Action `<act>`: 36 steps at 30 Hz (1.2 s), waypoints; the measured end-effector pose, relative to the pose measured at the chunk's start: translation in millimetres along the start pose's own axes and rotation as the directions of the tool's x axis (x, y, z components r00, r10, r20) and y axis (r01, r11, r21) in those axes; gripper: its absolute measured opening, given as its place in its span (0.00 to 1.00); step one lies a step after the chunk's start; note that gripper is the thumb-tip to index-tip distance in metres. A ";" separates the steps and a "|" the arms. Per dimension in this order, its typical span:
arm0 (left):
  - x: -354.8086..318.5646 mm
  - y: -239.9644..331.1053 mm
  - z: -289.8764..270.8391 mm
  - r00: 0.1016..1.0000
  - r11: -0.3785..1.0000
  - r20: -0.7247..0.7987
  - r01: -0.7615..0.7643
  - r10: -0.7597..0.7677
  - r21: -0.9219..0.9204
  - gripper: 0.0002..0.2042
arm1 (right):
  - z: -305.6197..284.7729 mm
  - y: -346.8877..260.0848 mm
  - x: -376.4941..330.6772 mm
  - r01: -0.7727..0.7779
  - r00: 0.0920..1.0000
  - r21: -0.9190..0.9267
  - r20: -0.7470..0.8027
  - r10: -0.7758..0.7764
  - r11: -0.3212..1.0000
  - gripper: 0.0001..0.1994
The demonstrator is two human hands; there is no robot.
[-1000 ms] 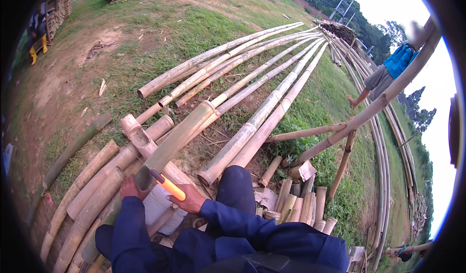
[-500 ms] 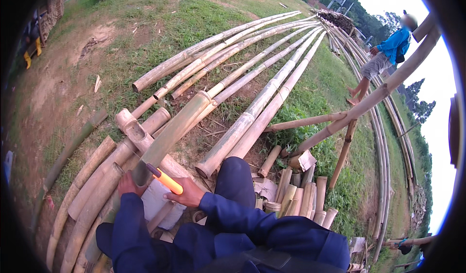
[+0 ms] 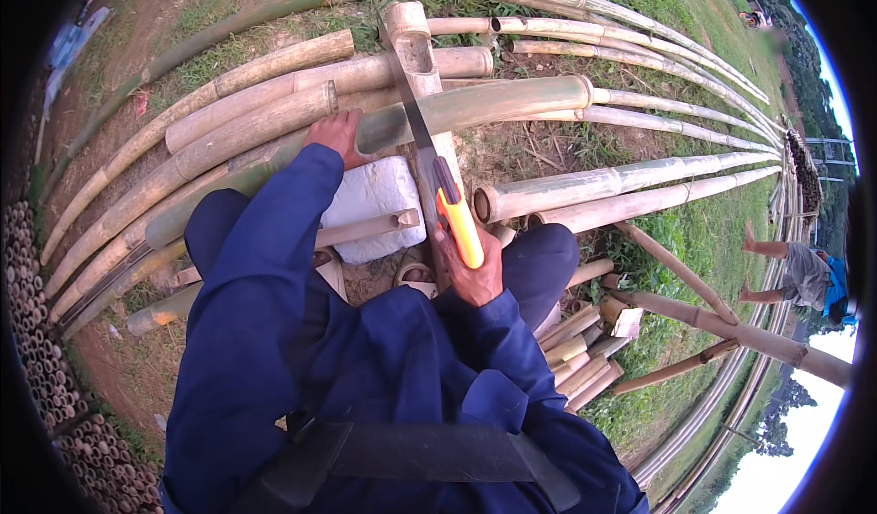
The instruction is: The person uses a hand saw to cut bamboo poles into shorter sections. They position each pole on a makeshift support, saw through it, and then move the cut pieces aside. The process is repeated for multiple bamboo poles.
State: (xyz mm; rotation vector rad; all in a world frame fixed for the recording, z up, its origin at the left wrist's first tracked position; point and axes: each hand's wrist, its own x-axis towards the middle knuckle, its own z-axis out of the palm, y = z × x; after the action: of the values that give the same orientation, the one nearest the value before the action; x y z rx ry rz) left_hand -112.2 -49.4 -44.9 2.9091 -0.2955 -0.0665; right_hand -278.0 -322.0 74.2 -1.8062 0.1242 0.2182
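My right hand [image 3: 472, 267] is closed round the orange and black handle of a handsaw [image 3: 463, 224]. The saw's long blade crosses over a thick green bamboo pole [image 3: 493, 103], its far end reaching past a notched bamboo support [image 3: 417, 52]. Just left of the blade, my left hand [image 3: 336, 137] grips that pole, some of its fingers hidden. A whitish block [image 3: 375, 205] lies below the pole, between my knees, with a short bamboo piece [image 3: 370, 228] across it.
Long bamboo poles [image 3: 630, 180] stretch away on the right; more poles [image 3: 247, 121] lie at left. Cut bamboo pieces [image 3: 580, 359] are heaped by my right knee, near a slanting bamboo frame [image 3: 731, 331]. Stacked bamboo ends [image 3: 100, 459] fill the lower left. Another person [image 3: 804, 276] stands far right.
The view has swung round, so the pole now runs crosswise and the saw blade shows along its length. Both hands keep their hold on the saw and the pole.
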 end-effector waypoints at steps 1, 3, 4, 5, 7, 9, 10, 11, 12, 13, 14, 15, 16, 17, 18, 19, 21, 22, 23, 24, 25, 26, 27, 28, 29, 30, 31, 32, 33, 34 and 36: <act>-2.1 -2.5 1.6 1.000 1.000 -0.004 0.000 0.000 -0.001 0.41 | -7.9 2.5 -14.8 -0.002 1.000 -0.024 0.002 0.002 1.000 0.11; -8.4 -3.0 1.1 1.000 1.000 -0.008 0.001 -0.001 -0.008 0.41 | -19.9 0.6 -43.1 -0.047 0.998 -0.040 0.031 0.048 0.998 0.12; -6.5 -2.5 0.8 1.000 1.000 -0.017 -0.006 0.005 -0.012 0.41 | -20.2 -0.8 -50.6 0.023 0.999 -0.086 0.028 -0.021 0.996 0.13; -3.7 -1.3 5.4 1.000 1.000 -0.009 -0.007 0.007 -0.018 0.41 | -21.1 -2.3 -53.6 0.090 0.996 -0.132 0.024 -0.088 0.987 0.14; 0.7 -1.9 13.6 1.000 1.000 0.006 -0.004 0.004 -0.027 0.42 | -13.2 -1.7 -26.6 -0.043 0.999 -0.046 0.014 0.044 0.998 0.13; 1.2 3.5 13.4 0.999 0.999 -0.024 -0.038 0.038 -0.008 0.41 | 1.4 -7.1 25.9 -0.019 1.000 -0.088 0.011 0.020 0.996 0.09; 3.9 2.2 7.5 0.997 0.999 -0.052 -0.051 0.051 0.010 0.40 | 10.2 -9.2 45.7 0.101 0.995 -0.164 -0.008 -0.104 0.981 0.10; 3.7 0.7 7.9 0.997 0.999 -0.052 -0.054 0.054 0.003 0.40 | 11.3 -5.5 44.5 0.099 0.995 -0.139 -0.002 -0.100 0.985 0.10; 3.8 -0.6 8.2 0.997 0.998 -0.052 -0.058 0.057 -0.005 0.40 | 11.7 -1.7 42.6 0.096 0.995 -0.114 0.003 -0.096 0.989 0.10; 4.2 -1.6 8.4 0.997 0.998 -0.052 -0.062 0.061 -0.014 0.40 | 11.6 -0.3 39.9 0.093 0.996 -0.090 0.008 -0.093 0.992 0.10; -0.5 -3.4 7.5 0.999 0.999 -0.012 -0.045 0.045 -0.024 0.40 | 4.0 -11.3 18.9 -0.035 0.999 -0.104 0.013 0.037 0.994 0.09; 4.5 -3.9 -0.6 0.999 0.999 0.018 -0.033 0.033 -0.028 0.40 | -5.8 -4.8 -9.3 -0.107 0.994 0.038 0.017 0.107 0.994 0.09; 1.8 -5.6 -1.3 0.998 0.999 0.054 -0.004 0.006 -0.032 0.40 | -15.9 -4.8 -36.8 -0.078 0.996 -0.003 0.031 0.078 0.997 0.13; -2.1 -5.8 4.2 0.999 0.999 0.052 -0.007 0.008 -0.034 0.40 | -31.3 -3.0 -64.5 -0.043 0.997 -0.143 0.056 0.051 0.989 0.16; 4.1 -6.7 6.1 0.999 0.999 0.038 -0.026 0.027 -0.028 0.40 | -35.9 7.0 -87.5 0.054 0.998 -0.162 -0.009 -0.056 0.985 0.17; 7.0 -7.8 8.4 0.999 0.999 0.029 -0.044 0.045 -0.022 0.40 | -38.9 11.4 -99.2 -0.020 0.999 -0.172 -0.035 0.014 0.985 0.17; 0.7 -1.4 11.6 0.999 0.999 0.019 -0.036 0.036 -0.007 0.40 | -24.4 -11.8 -61.5 0.028 0.999 -0.118 0.020 -0.026 0.993 0.12; 1.0 -2.1 8.1 1.000 1.000 -0.004 -0.029 0.029 0.001 0.40 | -16.4 -9.5 -31.4 -0.104 0.993 -0.093 0.042 0.109 0.990 0.08; 4.2 -1.1 6.7 0.999 0.999 -0.009 -0.047 0.047 -0.017 0.40 | -3.8 -6.4 2.1 -0.073 0.997 -0.107 0.015 0.075 0.992 0.10; 6.9 -2.1 4.7 0.998 0.998 -0.016 -0.063 0.063 -0.026 0.40 | 9.3 -5.0 32.7 0.023 1.000 -0.104 0.009 -0.022 0.994 0.11; 9.9 -1.9 2.8 0.997 0.996 -0.021 -0.078 0.077 -0.038 0.40 | 19.0 -7.0 50.0 0.144 0.990 -0.084 0.000 -0.144 0.986 0.11; 7.7 -2.5 2.6 0.999 0.998 -0.002 -0.055 0.055 -0.039 0.40 | 18.2 -3.9 46.7 0.143 0.990 -0.101 0.020 -0.142 0.984 0.10; 5.8 -3.6 2.1 0.999 0.999 0.017 -0.033 0.034 -0.042 0.40 | 16.7 -3.5 41.5 0.143 0.990 -0.120 0.039 -0.139 0.982 0.10; 4.3 -3.8 1.8 0.999 0.999 0.036 -0.012 0.013 -0.044 0.40 | 8.1 -9.2 22.0 0.040 0.999 -0.093 0.038 -0.037 0.995 0.08; 9.0 -5.2 -6.7 0.997 0.999 0.079 0.001 0.003 -0.051 0.40 | -2.8 -17.9 -2.1 -0.053 0.997 -0.067 0.044 0.056 0.996 0.08; 15.5 -6.1 -16.5 0.992 0.998 0.124 0.020 -0.013 -0.057 0.40 | -15.6 -13.5 -26.5 -0.044 0.998 -0.089 0.042 0.048 0.995 0.07; 11.3 -3.7 -17.0 0.982 0.996 0.188 0.045 -0.031 -0.073 0.40 | -28.2 -12.6 -59.1 -0.054 0.997 -0.117 0.044 0.060 0.992 0.08; 13.4 -4.6 -11.9 0.989 0.997 0.148 0.036 -0.025 -0.068 0.40 | -35.2 -9.8 -81.8 -0.032 0.999 -0.162 0.004 0.033 0.986 0.09; 12.2 -5.0 -3.6 0.993 0.998 0.115 0.023 -0.016 -0.063 0.40 | -36.7 -9.6 -93.7 -0.018 0.999 -0.205 -0.039 0.010 0.979 0.09; 11.5 -7.2 3.7 0.997 0.998 0.081 0.012 -0.008 -0.057 0.40 | -33.8 -6.4 -81.2 -0.005 1.000 -0.185 -0.020 0.001 0.983 0.09; 10.1 -7.2 8.7 0.997 0.999 0.074 -0.005 0.008 -0.042 0.40 | -22.2 -5.4 -40.1 -0.021 0.999 -0.159 0.046 0.028 0.987 0.08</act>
State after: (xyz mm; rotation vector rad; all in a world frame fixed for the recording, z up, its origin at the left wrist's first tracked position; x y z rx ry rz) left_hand -101.4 -46.4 -55.2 2.8680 -0.3121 -0.1774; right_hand -314.2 -343.4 93.1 -1.9569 0.0970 0.2963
